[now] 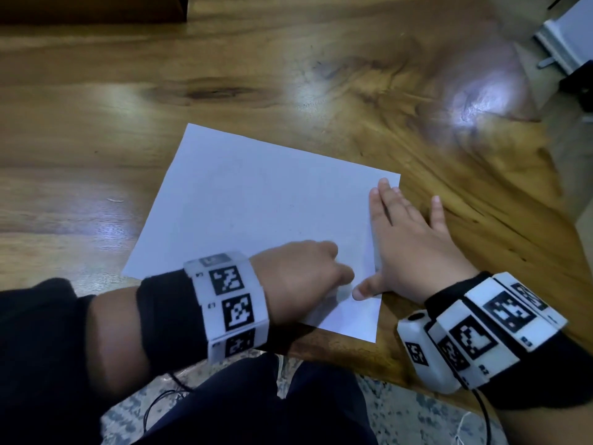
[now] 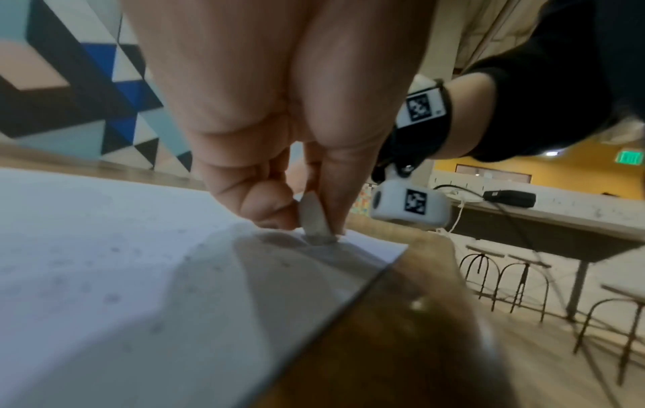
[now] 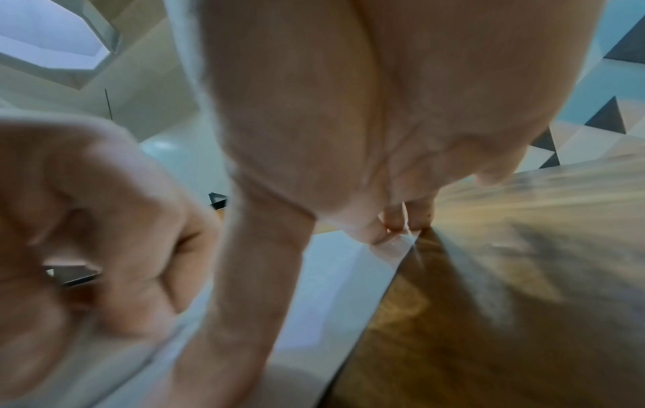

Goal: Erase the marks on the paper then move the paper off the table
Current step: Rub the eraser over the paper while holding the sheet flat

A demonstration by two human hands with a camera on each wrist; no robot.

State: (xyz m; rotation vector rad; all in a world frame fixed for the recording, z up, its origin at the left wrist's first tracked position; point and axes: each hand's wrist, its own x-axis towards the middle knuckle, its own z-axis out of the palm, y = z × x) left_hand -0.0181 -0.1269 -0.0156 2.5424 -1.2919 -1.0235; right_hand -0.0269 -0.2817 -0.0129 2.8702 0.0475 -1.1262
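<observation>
A white sheet of paper (image 1: 256, 213) lies at an angle on the wooden table (image 1: 288, 75), near its front edge. My left hand (image 1: 305, 274) is curled over the paper's near right part. In the left wrist view its fingers pinch a small white eraser (image 2: 316, 218) whose tip touches the paper (image 2: 104, 262). Faint grey specks show on the sheet there. My right hand (image 1: 407, 239) lies flat with straight fingers on the paper's right edge, partly on the table. The right wrist view shows its fingertips (image 3: 394, 223) pressing the paper (image 3: 335, 298) edge.
The table's right corner and front edge are close to my hands. Beyond the edge are stools (image 2: 523, 278), another table (image 2: 558, 226) and patterned floor (image 1: 401, 419). A white object (image 1: 564, 40) stands off the table at the far right.
</observation>
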